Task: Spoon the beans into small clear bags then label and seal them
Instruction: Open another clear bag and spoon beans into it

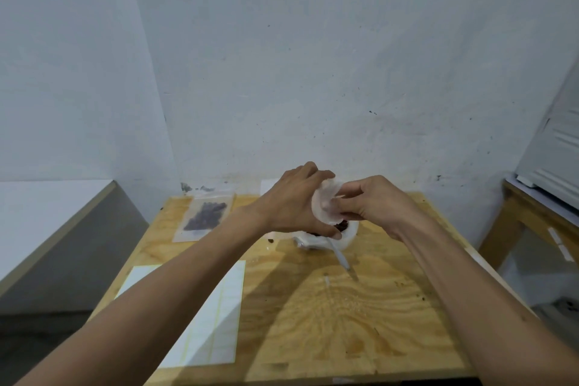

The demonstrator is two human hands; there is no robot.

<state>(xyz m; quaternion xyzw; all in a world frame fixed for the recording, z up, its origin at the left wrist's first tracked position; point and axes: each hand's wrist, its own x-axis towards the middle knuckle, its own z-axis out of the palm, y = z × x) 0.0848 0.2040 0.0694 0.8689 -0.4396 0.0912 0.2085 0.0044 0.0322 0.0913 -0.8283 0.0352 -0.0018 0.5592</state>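
Both hands meet over the far middle of the table and work the same small clear bag (326, 202): the left hand (294, 207) curls round its left side with the thumb reaching below, and the right hand (372, 202) pinches its mouth edge from the right, seemingly pulling it open. The bag looks empty and is held roughly upright. Directly under the hands sits a white bowl (346, 236) with dark beans (341, 225) showing at its rim, so the filling is just below the grip. A spoon (340, 255) leans out of the bowl, its handle running toward the person and slightly right, nearer the right hand, which I judge would be the one to let go and take it. To the left, well apart, a filled bag (205, 216) of beans lies flat, and nearer the person a sheet of labels (203, 316) lies on the plywood table (360, 323). Pale, scuffed walls close in behind.
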